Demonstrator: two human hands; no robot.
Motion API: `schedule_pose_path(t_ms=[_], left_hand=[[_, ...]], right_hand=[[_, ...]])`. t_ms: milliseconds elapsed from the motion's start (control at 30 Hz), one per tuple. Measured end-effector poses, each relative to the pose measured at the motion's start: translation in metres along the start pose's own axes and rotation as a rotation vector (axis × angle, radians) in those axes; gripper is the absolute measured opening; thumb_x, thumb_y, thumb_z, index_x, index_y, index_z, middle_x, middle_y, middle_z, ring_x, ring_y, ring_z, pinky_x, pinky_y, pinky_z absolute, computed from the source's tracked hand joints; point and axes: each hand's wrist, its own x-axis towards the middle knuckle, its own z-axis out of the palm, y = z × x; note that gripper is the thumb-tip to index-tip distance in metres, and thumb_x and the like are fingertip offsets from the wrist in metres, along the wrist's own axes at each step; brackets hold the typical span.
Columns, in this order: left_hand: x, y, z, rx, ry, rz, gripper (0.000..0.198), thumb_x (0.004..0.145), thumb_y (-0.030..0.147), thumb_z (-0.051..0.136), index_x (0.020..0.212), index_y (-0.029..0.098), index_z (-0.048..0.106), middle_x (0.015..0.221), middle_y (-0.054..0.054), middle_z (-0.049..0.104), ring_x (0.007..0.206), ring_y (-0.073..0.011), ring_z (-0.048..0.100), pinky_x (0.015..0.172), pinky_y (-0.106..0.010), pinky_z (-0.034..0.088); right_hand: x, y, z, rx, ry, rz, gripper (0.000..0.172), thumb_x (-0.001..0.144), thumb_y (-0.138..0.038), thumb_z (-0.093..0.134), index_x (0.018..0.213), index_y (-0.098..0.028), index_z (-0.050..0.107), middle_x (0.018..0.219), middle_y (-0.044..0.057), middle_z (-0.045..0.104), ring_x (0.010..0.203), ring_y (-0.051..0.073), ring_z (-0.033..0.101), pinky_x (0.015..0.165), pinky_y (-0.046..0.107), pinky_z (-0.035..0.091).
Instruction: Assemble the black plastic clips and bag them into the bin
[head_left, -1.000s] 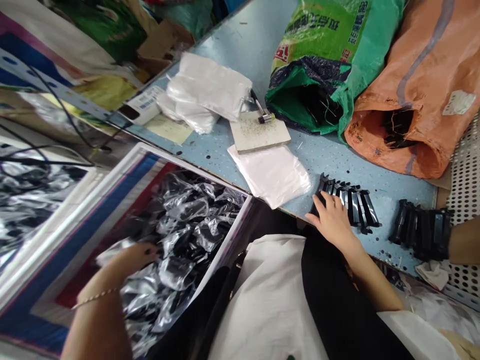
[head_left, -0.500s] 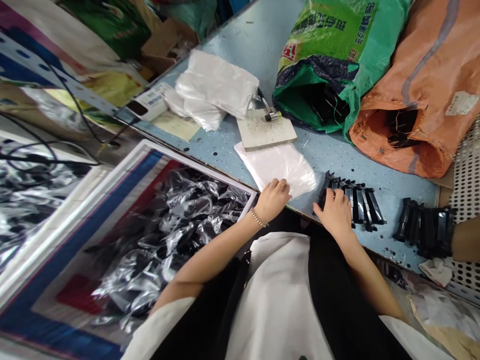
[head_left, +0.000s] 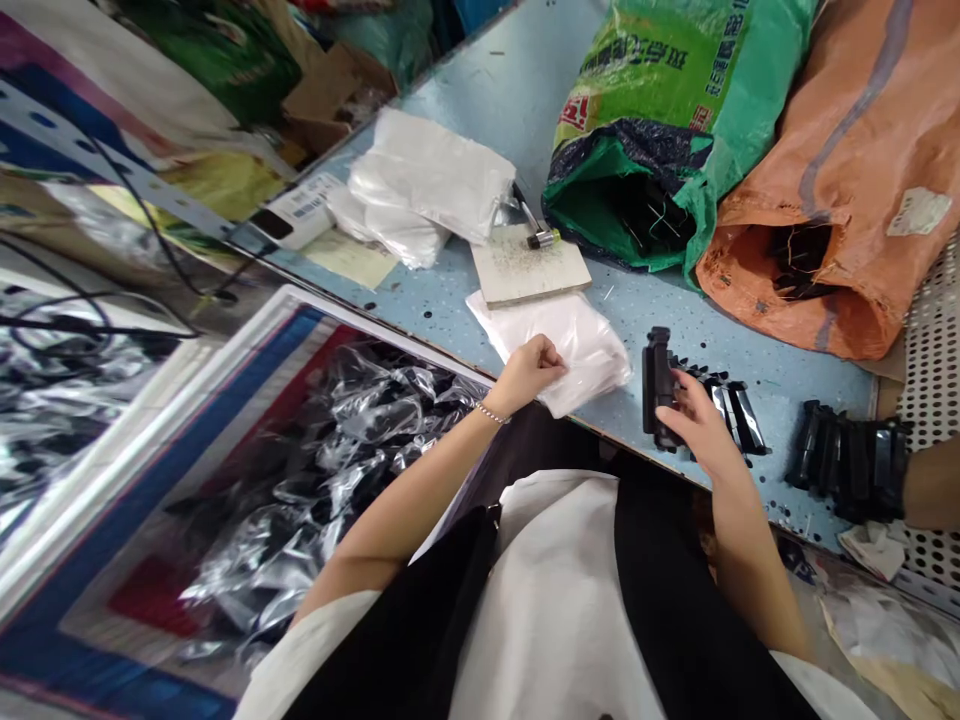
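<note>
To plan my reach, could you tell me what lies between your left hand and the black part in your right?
The head view shows a white plastic bag, then a narrow strip of blue table.

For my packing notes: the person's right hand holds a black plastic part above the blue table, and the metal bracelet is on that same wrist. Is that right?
No, the metal bracelet is on the left wrist, not the right; the head view shows it just behind the left hand. The right hand does hold the black plastic part above the blue table.
</note>
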Motion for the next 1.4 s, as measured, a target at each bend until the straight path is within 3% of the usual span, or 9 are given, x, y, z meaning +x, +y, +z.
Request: schedule_pose_path(t_ms=[167,333,467,667,800,933,1100,1233,1400], left_hand=[[-0.006,-0.001,-0.002,0.091,-0.139,0.058,0.02,0.081,0.026,0.064,0.099,0.019,0.059,0.075,0.001,0.071,0.071,-0.0156,0.067,0.065,-0.025,0.049],[-0.023,0.005,0.003,0.564,-0.177,0.275,0.031,0.086,0.011,0.055,0.116,0.018,0.06,0.097,-0.006,0.075,0.093,-0.0215,0.071,0.083,-0.033,0.055],[-0.029,0.006,0.019,0.997,-0.13,0.419,0.014,0.093,0.014,0.056,0.101,0.016,0.067,0.1,-0.013,0.072,0.103,-0.0281,0.067,0.087,-0.039,0.055],[-0.01,-0.003,0.02,0.767,-0.07,0.339,0.027,0.1,0.023,0.051,0.082,0.016,0.069,0.082,-0.007,0.07,0.084,-0.0202,0.069,0.08,-0.032,0.055],[-0.017,-0.005,0.012,0.718,0.043,0.451,0.024,0.098,0.013,0.047,0.107,0.016,0.069,0.098,-0.008,0.073,0.09,-0.02,0.07,0.083,-0.033,0.058],[-0.038,-0.003,0.01,0.931,0.02,0.65,0.037,0.097,0.006,0.039,0.118,0.015,0.068,0.131,-0.016,0.067,0.112,-0.0262,0.068,0.094,-0.041,0.06],[-0.058,0.0,0.013,0.866,0.094,0.738,0.059,0.1,0.005,0.03,0.158,0.016,0.033,0.154,-0.017,0.051,0.14,-0.0249,0.054,0.116,-0.041,0.05],[-0.073,0.001,0.02,0.861,0.144,0.778,0.063,0.1,0.005,0.033,0.161,0.017,0.025,0.153,-0.019,0.051,0.141,-0.0262,0.054,0.112,-0.038,0.053],[-0.09,0.011,0.042,0.801,-0.219,0.953,0.066,0.095,0.004,0.041,0.16,0.014,0.028,0.15,-0.019,0.054,0.139,-0.0245,0.056,0.111,-0.037,0.054]], right_hand=[[-0.012,0.005,0.011,0.771,-0.19,0.06,0.051,0.089,-0.06,0.051,0.126,-0.027,0.062,0.118,0.011,0.075,0.086,0.023,0.07,0.079,0.042,0.058],[-0.016,0.013,0.018,0.885,-0.252,0.179,0.039,0.091,-0.054,0.057,0.126,-0.036,0.06,0.134,0.002,0.07,0.082,0.018,0.072,0.071,0.037,0.058],[-0.025,0.025,0.014,0.892,-0.275,0.208,0.043,0.088,-0.048,0.062,0.127,-0.03,0.061,0.128,0.007,0.072,0.083,0.019,0.072,0.067,0.032,0.057],[-0.037,0.049,0.036,1.132,-0.508,0.372,0.047,0.091,-0.056,0.057,0.122,-0.02,0.06,0.101,0.01,0.076,0.08,0.017,0.071,0.067,0.027,0.059],[-0.025,0.056,0.061,1.305,-0.607,0.596,0.036,0.099,-0.049,0.05,0.109,-0.016,0.061,0.099,0.011,0.074,0.076,0.014,0.07,0.06,0.022,0.06],[-0.013,0.052,0.068,1.4,-0.605,0.625,0.041,0.102,-0.051,0.042,0.111,-0.016,0.062,0.094,0.008,0.073,0.071,0.012,0.065,0.054,0.019,0.06],[-0.006,0.036,0.062,1.386,-0.674,0.545,0.038,0.101,-0.049,0.043,0.105,-0.018,0.064,0.087,0.007,0.074,0.063,0.009,0.059,0.045,0.013,0.053],[0.0,0.024,0.065,1.343,-0.589,0.494,0.034,0.095,-0.047,0.056,0.108,-0.017,0.065,0.09,0.007,0.074,0.069,0.012,0.063,0.049,0.017,0.056],[-0.005,0.004,0.085,1.062,-0.132,0.235,0.017,0.087,-0.038,0.07,0.096,-0.024,0.071,0.1,0.0,0.074,0.095,0.014,0.069,0.083,0.023,0.06]])
